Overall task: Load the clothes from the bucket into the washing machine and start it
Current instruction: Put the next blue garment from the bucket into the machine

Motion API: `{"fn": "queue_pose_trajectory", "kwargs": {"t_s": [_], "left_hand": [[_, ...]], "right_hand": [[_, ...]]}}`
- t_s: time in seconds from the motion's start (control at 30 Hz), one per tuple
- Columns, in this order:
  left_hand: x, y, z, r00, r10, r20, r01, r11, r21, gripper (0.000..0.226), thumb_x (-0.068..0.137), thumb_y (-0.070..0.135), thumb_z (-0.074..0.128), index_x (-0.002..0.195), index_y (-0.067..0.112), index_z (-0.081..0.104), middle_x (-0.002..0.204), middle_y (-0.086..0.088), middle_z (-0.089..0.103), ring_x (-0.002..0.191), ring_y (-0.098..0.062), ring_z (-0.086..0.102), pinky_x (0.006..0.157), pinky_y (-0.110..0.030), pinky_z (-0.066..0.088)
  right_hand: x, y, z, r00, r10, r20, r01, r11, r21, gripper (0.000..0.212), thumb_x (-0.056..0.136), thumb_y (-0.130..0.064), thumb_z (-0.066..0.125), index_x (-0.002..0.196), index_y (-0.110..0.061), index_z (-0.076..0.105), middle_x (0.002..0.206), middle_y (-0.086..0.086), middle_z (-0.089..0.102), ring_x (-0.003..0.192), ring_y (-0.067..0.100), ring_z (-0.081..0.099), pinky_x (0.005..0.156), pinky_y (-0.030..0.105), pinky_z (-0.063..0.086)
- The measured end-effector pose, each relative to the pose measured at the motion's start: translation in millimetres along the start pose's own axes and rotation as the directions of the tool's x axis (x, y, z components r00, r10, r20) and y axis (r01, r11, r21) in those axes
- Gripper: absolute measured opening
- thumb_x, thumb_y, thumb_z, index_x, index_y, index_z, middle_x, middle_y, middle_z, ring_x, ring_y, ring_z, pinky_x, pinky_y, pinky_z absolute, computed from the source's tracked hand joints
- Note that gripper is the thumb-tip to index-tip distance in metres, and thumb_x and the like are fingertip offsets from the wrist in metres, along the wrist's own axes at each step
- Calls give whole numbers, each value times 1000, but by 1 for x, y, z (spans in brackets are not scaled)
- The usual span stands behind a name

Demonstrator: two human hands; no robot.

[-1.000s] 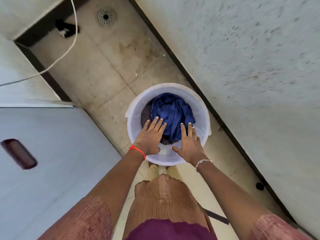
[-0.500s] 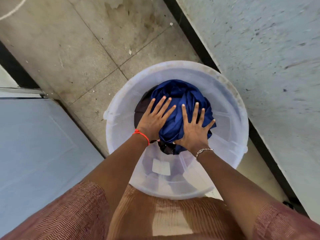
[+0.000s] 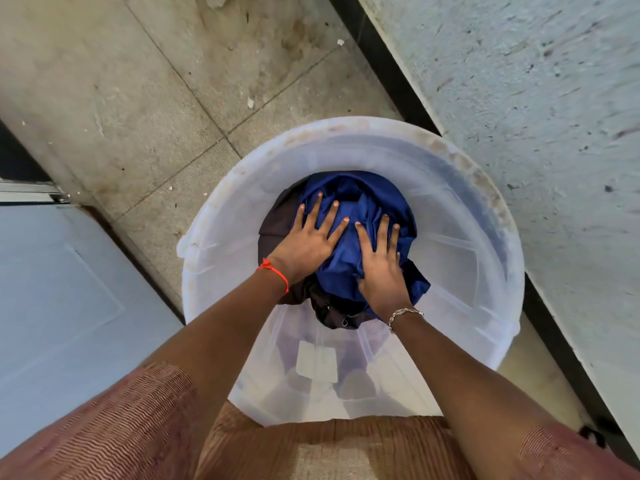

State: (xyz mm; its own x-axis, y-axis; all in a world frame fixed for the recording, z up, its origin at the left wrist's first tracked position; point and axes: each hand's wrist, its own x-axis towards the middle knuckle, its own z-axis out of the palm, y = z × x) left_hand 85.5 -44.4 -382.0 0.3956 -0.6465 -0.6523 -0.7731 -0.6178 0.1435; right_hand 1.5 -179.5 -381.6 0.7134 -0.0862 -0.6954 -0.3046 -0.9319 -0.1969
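A translucent white bucket (image 3: 481, 216) stands on the tiled floor below me. A crumpled blue cloth (image 3: 360, 202) lies in its bottom on top of a dark brown garment (image 3: 277, 223). My left hand (image 3: 308, 242), with a red thread on the wrist, rests flat on the blue cloth with fingers spread. My right hand (image 3: 381, 268), with a metal bracelet, presses flat on the same cloth beside it. Neither hand has closed around the fabric.
The flat white top of the washing machine (image 3: 62, 299) sits at the left, close to the bucket. A rough pale wall (image 3: 519, 81) with a dark skirting strip runs along the right. Stained floor tiles (image 3: 156, 81) lie beyond the bucket.
I have bent lower, so the bucket fills more of the view. Both hands went from the near rim down into the bucket and now lie on the blue cloth.
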Motion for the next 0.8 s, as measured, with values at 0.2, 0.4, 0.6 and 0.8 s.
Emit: {"fn": "queue_pose_trajectory", "kwargs": {"t_s": [0.2, 0.4, 0.6, 0.8], "left_hand": [[-3, 12, -14, 998, 12, 69, -8, 999, -46, 54, 101, 7, 21, 146, 1, -7, 154, -26, -11, 141, -42, -15, 117, -48, 0], [-30, 23, -39, 994, 15, 107, -7, 997, -73, 54, 98, -1, 21, 146, -1, -4, 153, -29, -5, 142, -42, -12, 119, -46, 7], [-88, 39, -85, 994, -6, 106, 22, 988, -156, 56, 98, -2, 25, 147, 1, -2, 154, -27, 0, 144, -37, -7, 117, -39, 13], [-163, 54, -153, 996, -81, 33, 86, 976, -199, 55, 99, 1, 25, 148, 3, -1, 156, -23, 1, 145, -33, -6, 116, -36, 16]], "right_hand": [[-8, 2, -17, 999, 1, 42, -1, 1000, 10, 85, 84, 12, 46, 149, -21, 3, 157, 9, -17, 145, 34, -1, 109, 47, 35], [-36, -3, -55, 996, -32, 89, 34, 999, -20, 79, 83, 14, 43, 148, -21, 13, 158, 5, -7, 144, 33, 9, 104, 46, 40], [-86, -14, -106, 984, -104, 145, 115, 991, -72, 77, 83, 13, 40, 148, -21, 16, 159, 4, -3, 143, 34, 14, 101, 48, 42], [-156, -41, -180, 979, -156, 135, 175, 974, -145, 73, 85, 8, 42, 147, -19, 16, 159, 6, -3, 142, 38, 15, 99, 51, 42]]}}
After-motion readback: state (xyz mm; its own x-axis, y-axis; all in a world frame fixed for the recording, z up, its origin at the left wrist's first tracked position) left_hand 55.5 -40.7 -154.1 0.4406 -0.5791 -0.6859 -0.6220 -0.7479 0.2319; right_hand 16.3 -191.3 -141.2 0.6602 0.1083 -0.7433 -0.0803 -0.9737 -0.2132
